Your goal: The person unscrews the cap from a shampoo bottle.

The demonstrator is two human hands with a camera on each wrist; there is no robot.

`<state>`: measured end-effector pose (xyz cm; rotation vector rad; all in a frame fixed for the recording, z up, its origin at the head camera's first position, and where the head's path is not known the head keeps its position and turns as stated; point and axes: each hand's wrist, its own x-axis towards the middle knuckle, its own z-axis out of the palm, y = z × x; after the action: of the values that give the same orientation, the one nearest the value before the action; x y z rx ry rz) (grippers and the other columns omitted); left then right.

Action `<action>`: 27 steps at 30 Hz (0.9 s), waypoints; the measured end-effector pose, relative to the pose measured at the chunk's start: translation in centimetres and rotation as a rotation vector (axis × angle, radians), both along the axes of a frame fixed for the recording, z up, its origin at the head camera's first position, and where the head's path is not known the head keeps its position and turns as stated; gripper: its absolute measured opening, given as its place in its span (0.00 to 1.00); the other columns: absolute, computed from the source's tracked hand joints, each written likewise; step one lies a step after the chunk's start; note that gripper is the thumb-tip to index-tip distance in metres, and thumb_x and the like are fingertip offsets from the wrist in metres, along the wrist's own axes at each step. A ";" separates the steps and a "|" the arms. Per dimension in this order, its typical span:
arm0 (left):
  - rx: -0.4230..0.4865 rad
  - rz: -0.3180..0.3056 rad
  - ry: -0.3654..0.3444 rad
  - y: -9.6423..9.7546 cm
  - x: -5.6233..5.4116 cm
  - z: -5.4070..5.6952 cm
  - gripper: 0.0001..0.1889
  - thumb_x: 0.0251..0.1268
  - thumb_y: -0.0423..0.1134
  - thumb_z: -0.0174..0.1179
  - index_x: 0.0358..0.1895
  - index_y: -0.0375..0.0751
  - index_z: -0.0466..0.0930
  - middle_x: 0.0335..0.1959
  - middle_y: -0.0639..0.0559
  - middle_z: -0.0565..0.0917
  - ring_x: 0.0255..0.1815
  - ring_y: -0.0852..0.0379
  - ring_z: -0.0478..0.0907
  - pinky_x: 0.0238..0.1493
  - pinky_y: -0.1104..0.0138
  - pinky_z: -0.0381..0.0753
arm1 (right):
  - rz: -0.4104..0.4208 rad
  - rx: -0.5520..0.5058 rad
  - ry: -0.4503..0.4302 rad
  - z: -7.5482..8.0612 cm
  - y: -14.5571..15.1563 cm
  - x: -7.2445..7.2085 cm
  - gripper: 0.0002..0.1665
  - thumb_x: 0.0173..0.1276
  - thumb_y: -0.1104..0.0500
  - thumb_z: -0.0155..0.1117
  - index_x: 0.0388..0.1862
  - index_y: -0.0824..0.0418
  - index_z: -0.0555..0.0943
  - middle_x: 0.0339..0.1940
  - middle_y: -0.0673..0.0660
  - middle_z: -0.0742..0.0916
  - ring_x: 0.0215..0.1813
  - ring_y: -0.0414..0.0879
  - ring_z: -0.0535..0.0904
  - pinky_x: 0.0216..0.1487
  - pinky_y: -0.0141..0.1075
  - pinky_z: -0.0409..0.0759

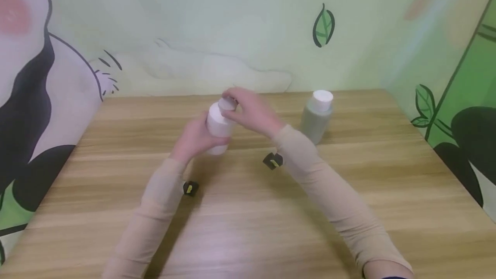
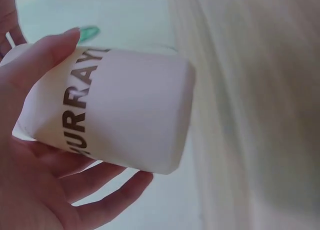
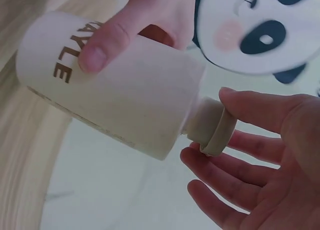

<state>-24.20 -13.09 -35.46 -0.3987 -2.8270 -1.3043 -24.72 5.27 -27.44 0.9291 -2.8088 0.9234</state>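
A white bottle (image 1: pixel 219 127) with dark lettering is held up off the table. My left hand (image 1: pixel 197 134) grips it round the body, fingers on one side and thumb on the other. The left wrist view shows its base end and the lettering on the bottle (image 2: pixel 135 104). At its mouth end, my right hand (image 1: pixel 249 109) pinches a pale round cap (image 3: pixel 220 132) between thumb and fingers. The cap is at the bottle's mouth; whether it is seated or loose, I cannot tell. In the right wrist view the bottle lies slanted across the picture.
A grey-green bottle (image 1: pixel 315 119) with a white lid stands upright on the wooden table (image 1: pixel 232 227), right of my hands. Small black wrist devices (image 1: pixel 273 160) show at both sleeves. Behind the table is a wall (image 1: pixel 193 20) painted with pandas and leaves.
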 end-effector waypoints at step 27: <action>-0.384 -0.138 0.066 4.2 1.4 0.4 0.39 0.41 0.48 0.75 0.59 0.36 0.71 0.46 0.39 0.84 0.42 0.42 0.82 0.44 0.51 0.83 | 0.098 -0.142 0.050 -4.8 7.7 2.6 0.27 0.64 0.62 0.66 0.61 0.66 0.73 0.59 0.61 0.82 0.58 0.52 0.78 0.58 0.43 0.79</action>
<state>-22.84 -8.88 -35.07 -0.6367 -3.0329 -0.7360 -22.16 13.02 -32.21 1.0622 -2.6369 1.0801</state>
